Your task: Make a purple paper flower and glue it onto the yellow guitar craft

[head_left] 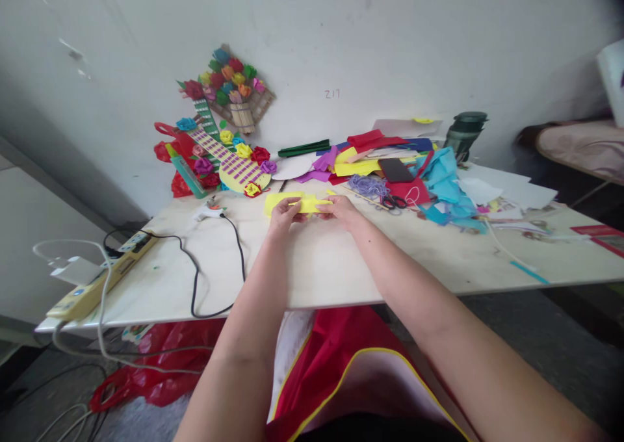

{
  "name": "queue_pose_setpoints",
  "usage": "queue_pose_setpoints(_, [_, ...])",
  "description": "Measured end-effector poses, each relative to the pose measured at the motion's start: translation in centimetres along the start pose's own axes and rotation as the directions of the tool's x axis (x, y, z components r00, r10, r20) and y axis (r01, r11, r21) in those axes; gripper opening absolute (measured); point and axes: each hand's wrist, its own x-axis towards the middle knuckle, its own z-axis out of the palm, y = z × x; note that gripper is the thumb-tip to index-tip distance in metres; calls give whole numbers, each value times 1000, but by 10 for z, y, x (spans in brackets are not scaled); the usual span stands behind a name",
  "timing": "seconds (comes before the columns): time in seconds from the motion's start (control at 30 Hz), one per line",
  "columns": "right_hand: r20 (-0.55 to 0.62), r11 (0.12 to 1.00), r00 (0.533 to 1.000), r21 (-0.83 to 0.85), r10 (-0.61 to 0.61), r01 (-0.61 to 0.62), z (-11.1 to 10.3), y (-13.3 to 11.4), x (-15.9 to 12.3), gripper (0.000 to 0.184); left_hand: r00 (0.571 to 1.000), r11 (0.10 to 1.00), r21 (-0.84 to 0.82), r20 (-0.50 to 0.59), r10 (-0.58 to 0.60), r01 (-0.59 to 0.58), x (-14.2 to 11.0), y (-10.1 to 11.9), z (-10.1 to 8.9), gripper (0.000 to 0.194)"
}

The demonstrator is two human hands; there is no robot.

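Note:
Both arms reach forward over the white table. A strip of yellow paper [308,204] stretches between my two hands, just above the tabletop. My left hand [285,213] has its fingers closed on the strip's left part. At the other end my right hand [341,208] pinches the strip, thumb on top. More yellow paper [273,203] shows behind the left hand. Right of the hands lie scissors [394,201] with dark handles and a tangle of purple yarn [368,186].
Paper-flower crafts [238,162] and a green glue bottle [188,172] stand at the left back. A glue gun [209,213] trails a black cord to a power strip [104,279]. Coloured paper [361,162], a phone [396,170] and a dark green bottle [465,135] occupy the right.

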Motion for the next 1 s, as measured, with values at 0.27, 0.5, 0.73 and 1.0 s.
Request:
queue_pose_setpoints(0.27, [7, 998, 1000, -67, -18, 19, 3, 3, -1, 16, 996, 995, -86, 67, -55, 60, 0, 1, -2, 49])
queue_pose_setpoints(0.5, [15, 991, 998, -118, -67, 69, 5, 6, 0, 12, 997, 993, 108, 40, -59, 54, -2, 1, 0, 47])
queue_pose_setpoints(0.73, [75, 989, 995, -131, -60, 70, 5, 8, 0, 11, 998, 978, 201, 35, -54, 45, -2, -3, -1, 38])
queue_pose_setpoints(1.0, [117, 982, 993, -189, 14, 8, 2, 11, -1, 19, 1000, 972, 233, 24, 18, -23, -5, 2, 5, 36])
